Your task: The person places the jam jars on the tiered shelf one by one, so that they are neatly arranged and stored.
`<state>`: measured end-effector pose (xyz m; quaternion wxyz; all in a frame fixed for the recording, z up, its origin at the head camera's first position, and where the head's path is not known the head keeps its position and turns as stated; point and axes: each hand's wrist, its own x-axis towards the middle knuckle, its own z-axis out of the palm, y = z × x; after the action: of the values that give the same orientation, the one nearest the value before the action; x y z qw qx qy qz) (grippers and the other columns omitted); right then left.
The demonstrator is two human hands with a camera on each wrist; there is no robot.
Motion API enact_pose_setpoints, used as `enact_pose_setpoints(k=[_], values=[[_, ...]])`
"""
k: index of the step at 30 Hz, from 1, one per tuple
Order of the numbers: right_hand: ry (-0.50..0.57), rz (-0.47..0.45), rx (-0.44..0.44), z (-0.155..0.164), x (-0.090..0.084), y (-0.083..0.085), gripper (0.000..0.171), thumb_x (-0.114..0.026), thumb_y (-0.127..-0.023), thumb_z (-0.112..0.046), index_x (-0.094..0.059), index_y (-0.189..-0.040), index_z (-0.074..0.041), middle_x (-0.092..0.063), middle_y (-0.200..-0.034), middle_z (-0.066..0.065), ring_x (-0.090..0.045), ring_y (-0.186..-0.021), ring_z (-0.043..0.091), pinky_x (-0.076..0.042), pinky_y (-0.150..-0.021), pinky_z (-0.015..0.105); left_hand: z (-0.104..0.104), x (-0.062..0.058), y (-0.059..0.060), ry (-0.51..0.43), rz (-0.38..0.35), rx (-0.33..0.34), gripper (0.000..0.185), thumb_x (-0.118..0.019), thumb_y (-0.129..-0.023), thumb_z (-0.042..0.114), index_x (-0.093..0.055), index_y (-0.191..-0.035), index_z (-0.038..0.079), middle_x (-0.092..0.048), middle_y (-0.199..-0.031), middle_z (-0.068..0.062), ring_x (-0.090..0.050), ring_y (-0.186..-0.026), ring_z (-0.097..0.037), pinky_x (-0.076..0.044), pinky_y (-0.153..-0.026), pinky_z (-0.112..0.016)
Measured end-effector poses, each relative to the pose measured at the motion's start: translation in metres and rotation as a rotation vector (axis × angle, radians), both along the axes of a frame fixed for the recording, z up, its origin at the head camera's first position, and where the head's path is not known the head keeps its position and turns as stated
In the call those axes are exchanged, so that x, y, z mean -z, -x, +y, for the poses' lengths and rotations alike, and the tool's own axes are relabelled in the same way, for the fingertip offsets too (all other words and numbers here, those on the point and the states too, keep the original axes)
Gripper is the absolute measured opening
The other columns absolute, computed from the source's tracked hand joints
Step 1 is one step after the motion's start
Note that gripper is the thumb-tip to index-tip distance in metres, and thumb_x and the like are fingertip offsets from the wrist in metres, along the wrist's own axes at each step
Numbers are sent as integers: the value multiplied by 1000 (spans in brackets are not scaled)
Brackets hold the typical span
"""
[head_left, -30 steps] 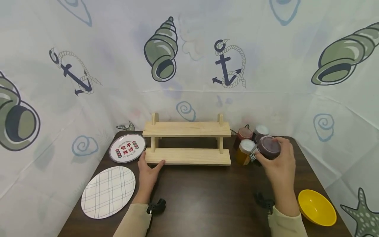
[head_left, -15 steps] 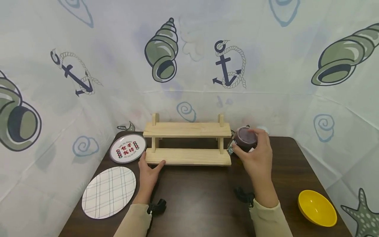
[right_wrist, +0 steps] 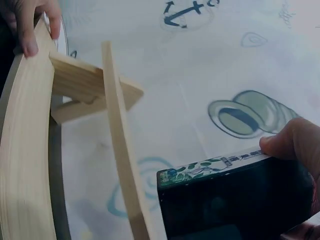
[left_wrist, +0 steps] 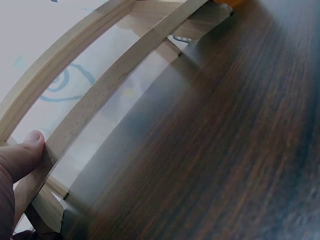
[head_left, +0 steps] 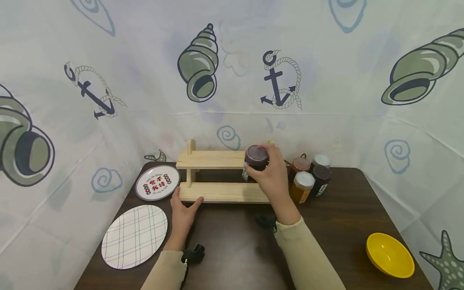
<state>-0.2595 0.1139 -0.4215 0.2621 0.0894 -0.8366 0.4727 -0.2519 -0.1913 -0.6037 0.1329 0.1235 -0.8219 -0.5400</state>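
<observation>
A two-tier pale wooden shelf stands at the back of the dark table. My left hand holds its lower left corner, thumb on the front edge and fingers at the end. In the left wrist view the thumb presses the wood. My right hand grips a dark jar near its lid, in front of the upper tier's right half. The right wrist view shows the leafy label on this jar, apart from the upper board. The hand hides part of the shelf's right end.
Right of the shelf stand an amber jar, a red jar, a dark jar and a white-lidded one. A yellow bowl sits front right. A printed plate and a checked plate lie left.
My right hand has carried the dark jar leftward from the jar group to the front of the upper tier. The left hand stays on the shelf corner.
</observation>
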Motion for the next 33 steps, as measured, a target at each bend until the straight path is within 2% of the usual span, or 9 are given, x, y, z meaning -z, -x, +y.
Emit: enact_pose_setpoints(k=[6, 11, 17, 23, 29, 33], values=[[-3, -14, -69, -28, -1, 24, 68, -96, -84, -22, -58, -140, -20, -62, -139, 9, -65, -127, 31, -58, -107, 54, 1, -2, -1, -5, -3, -5, 113, -89, -92, 41, -18, -174, 10, -25, -173, -26, -28, -163, -42, -25, -132, -63], [-2, -1, -145, -49, 1, 39, 67, -97, -84, -21, -60, -140, -20, -62, -141, 10, -64, -129, 30, -60, -105, 51, 0, -3, -1, -6, -10, -17, 113, -89, -92, 41, -18, -174, 9, -26, -172, -26, -29, -162, -44, -25, -132, -64], [-18, 21, -185, -69, 3, 58, 67, -96, -85, -24, -61, -143, -19, -64, -142, 8, -64, -130, 28, -60, -106, 48, 0, 0, 0, -8, -1, -4, 114, -90, -91, 39, -18, -174, 9, -27, -171, -27, -28, -163, -43, -24, -133, -63], [-2, -30, -246, -87, -1, 72, 68, -96, -86, -26, -60, -144, -18, -64, -141, 8, -64, -131, 27, -60, -107, 45, 0, -2, 1, -2, 6, 1, 113, -90, -92, 38, -19, -174, 8, -28, -170, -28, -30, -161, -44, -26, -132, -63], [-22, -55, -254, -105, 4, 84, 68, -95, -87, -28, -60, -144, -19, -65, -142, 6, -63, -131, 25, -59, -108, 46, -1, 0, -1, 0, -10, -3, 113, -89, -92, 41, -18, -174, 9, -28, -169, -28, -31, -160, -45, -26, -131, -65], [3, -55, -262, -115, 8, 91, 72, -95, -87, -29, -58, -149, -22, -64, -146, 6, -64, -133, 25, -57, -109, 46, -1, -1, 1, -8, -2, 3, 114, -89, -92, 41, -17, -175, 10, -27, -169, -28, -31, -160, -44, -26, -131, -64]])
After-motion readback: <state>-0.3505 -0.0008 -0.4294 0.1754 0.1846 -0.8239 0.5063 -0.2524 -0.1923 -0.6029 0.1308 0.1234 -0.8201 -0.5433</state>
